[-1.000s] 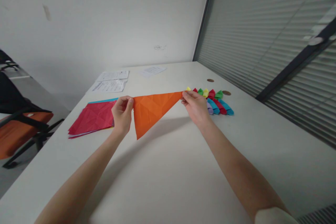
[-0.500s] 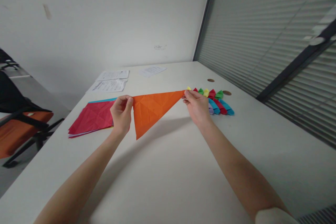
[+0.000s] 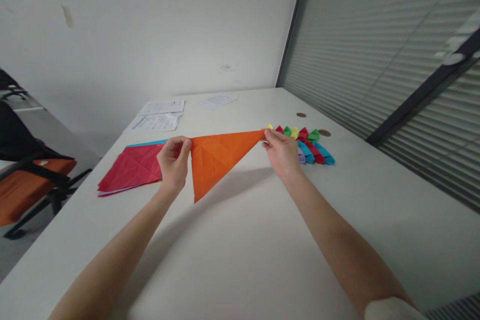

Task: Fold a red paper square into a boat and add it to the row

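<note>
An orange napkin (image 3: 221, 157), creased and in a triangular shape, hangs above the table, stretched between both hands. Whether it is cloth or paper I cannot tell. My left hand (image 3: 174, 160) pinches its upper left corner between thumb and fingers. At the narrow right tip, my right hand (image 3: 283, 152) has its fingers closed on the napkin. The napkin's top edge runs nearly level, and its third corner points down over the tabletop.
Left of my left hand lies a stack of coloured sheets (image 3: 129, 170), red on top. Several folded colourful pieces (image 3: 315, 152) lie beyond my right hand. Printed papers (image 3: 161, 115) rest near the wall on the white table (image 3: 240, 260). An orange-seated chair (image 3: 33, 185) stands left.
The napkin's hanging corner has dropped slightly, and its surface is a little flatter. Both hands keep their hold with hardly any movement.
</note>
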`<state>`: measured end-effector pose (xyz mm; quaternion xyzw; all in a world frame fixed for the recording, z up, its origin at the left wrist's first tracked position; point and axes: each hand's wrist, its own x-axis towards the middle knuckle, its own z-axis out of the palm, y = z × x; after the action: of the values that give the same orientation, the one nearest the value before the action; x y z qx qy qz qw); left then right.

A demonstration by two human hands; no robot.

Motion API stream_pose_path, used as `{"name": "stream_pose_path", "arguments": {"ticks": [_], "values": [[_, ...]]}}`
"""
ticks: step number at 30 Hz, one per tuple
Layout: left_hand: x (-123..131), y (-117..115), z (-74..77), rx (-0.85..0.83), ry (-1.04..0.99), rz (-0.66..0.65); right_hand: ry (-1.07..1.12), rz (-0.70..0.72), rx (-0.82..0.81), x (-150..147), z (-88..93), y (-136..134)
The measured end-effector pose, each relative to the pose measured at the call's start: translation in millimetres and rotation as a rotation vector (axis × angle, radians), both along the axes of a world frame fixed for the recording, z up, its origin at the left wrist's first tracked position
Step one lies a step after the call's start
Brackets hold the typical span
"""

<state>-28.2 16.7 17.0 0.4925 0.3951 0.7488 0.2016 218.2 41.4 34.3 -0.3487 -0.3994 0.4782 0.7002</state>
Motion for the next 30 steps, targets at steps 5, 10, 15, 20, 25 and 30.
{"name": "stream_pose_path", "arguments": {"ticks": [5, 10, 15, 20, 25, 30], "values": [[1.8, -3.1, 2.4, -0.008, -0.007, -0.066, 0.056, 0.035, -0.050, 2.6, 2.3, -0.6], [2.8, -4.7, 3.2, -0.020, -0.004, -0.112, 0.028, 0.010, -0.045, 3.3, -1.2, 2.8], [0.9, -4.8, 2.3, -0.059, 0.021, -0.147, 0.013, -0.047, -0.010, 4.1, -5.9, 8.3], [0.3, -6.7, 4.0, -0.108, 0.055, -0.156, -0.043, -0.076, 0.017, 7.3, -7.3, 11.6], [1.7, -9.1, 6.7, -0.116, 0.048, -0.180, -0.059, -0.094, 0.033, 9.1, -7.5, 12.6], [3.2, -9.9, 6.3, -0.115, 0.029, -0.190, -0.054, -0.097, 0.042, 8.5, -6.9, 12.3]]}}
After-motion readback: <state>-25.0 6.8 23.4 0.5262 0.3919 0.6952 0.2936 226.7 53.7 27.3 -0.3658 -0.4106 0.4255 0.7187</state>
